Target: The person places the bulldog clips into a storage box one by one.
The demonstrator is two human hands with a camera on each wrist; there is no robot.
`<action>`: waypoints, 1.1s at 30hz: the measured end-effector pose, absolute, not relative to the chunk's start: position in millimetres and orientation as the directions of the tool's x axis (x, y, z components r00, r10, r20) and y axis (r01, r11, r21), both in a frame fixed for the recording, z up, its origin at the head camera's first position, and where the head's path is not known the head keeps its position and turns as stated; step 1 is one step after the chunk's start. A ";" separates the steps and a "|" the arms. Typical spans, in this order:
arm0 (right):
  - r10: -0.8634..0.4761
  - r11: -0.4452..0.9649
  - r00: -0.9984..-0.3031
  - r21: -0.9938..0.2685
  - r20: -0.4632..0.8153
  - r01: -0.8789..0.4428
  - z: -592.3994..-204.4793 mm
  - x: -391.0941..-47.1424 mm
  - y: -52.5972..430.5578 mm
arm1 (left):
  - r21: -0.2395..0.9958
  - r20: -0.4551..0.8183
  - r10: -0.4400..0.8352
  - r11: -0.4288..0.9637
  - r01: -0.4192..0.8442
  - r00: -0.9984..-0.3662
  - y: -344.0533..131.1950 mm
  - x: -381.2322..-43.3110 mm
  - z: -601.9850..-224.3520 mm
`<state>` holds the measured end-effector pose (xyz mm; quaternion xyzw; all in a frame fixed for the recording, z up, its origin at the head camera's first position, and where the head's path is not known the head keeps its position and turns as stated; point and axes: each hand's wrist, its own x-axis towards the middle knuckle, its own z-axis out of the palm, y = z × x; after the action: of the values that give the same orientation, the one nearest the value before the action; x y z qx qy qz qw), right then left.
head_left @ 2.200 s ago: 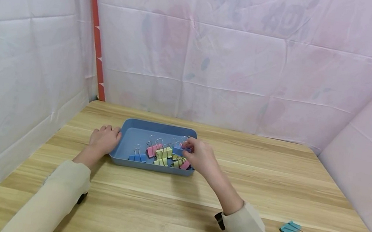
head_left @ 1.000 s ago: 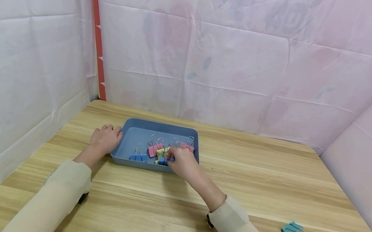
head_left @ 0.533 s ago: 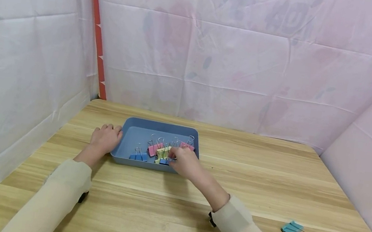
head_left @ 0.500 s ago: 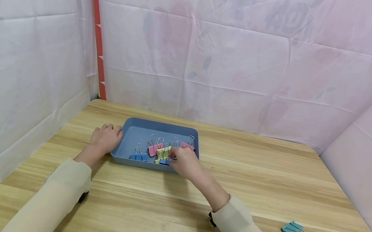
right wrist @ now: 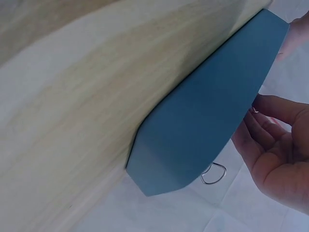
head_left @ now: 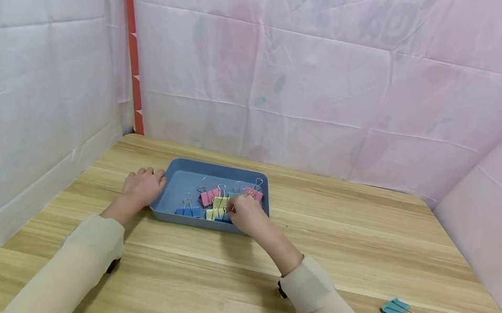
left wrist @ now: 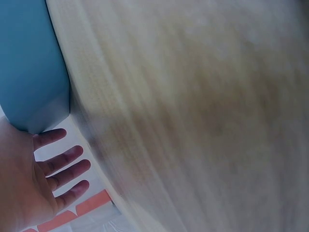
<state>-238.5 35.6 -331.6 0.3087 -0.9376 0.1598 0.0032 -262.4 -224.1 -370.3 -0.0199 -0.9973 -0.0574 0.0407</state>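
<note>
A shallow blue tray (head_left: 191,176) holds several binder clips in blue, pink, yellow and teal. My left hand (head_left: 144,186) rests at the tray's left end; its fingers (left wrist: 67,162) extend loosely and the thumb is hidden. My right hand (head_left: 248,214) reaches over the near rim into the right half. Its thumb and fingers are bent together there, and a bit of wire shows between them in the right wrist view, so they pinch a binder clip (right wrist: 255,111). Close by lie yellow clips (head_left: 215,214), a blue clip (head_left: 223,220) and pink clips (head_left: 253,194).
A lone teal binder clip (head_left: 395,309) lies on the wooden table (head_left: 339,242) at the right front. Another blue clip (head_left: 188,211) sits at the tray's near left. White cloth walls (head_left: 313,80) enclose the table's back and sides.
My right hand has gone from the tray's right end leftward and down among the clips. The yellow clips have shifted, and a teal clip now shows behind the fingers. My left hand stays put.
</note>
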 end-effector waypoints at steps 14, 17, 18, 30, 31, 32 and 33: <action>-0.565 0.770 -0.820 -0.298 0.092 -0.565 -324.1 -236.2 46.4 | 0.109 0.105 0.043 0.993 0.054 -0.994 -224.6 -264.5 -371.7; -0.558 0.770 -0.823 -0.305 0.103 -0.560 -320.5 -233.7 52.8 | 0.109 0.105 0.044 0.993 0.055 -0.993 -224.5 -263.8 -371.3; -0.561 0.765 -0.821 -0.310 0.109 -0.564 -318.9 -232.9 55.1 | 0.109 0.104 0.043 0.993 0.054 -0.994 -224.6 -263.7 -371.2; -0.445 0.793 -0.891 -0.424 0.087 -0.437 -294.8 -220.5 88.3 | 0.113 0.090 0.041 0.992 0.051 -0.995 -225.2 -266.0 -372.9; -0.433 0.796 -0.897 -0.428 0.091 -0.428 -293.9 -219.4 92.6 | 0.114 0.092 0.040 0.992 0.051 -0.995 -225.1 -266.2 -373.0; -0.422 0.802 -0.902 -0.425 0.094 -0.419 -292.9 -218.1 97.0 | 0.117 0.093 0.040 0.992 0.051 -0.995 -225.1 -266.4 -373.1; -0.416 0.804 -0.904 -0.424 0.103 -0.418 -291.9 -216.9 101.7 | 0.117 0.095 0.041 0.992 0.052 -0.995 -225.0 -266.4 -373.0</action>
<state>-216.9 101.7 -291.9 0.2194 -0.9497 0.2236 0.0025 -266.4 -225.0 -373.0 -0.0232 -0.9969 -0.0600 0.0461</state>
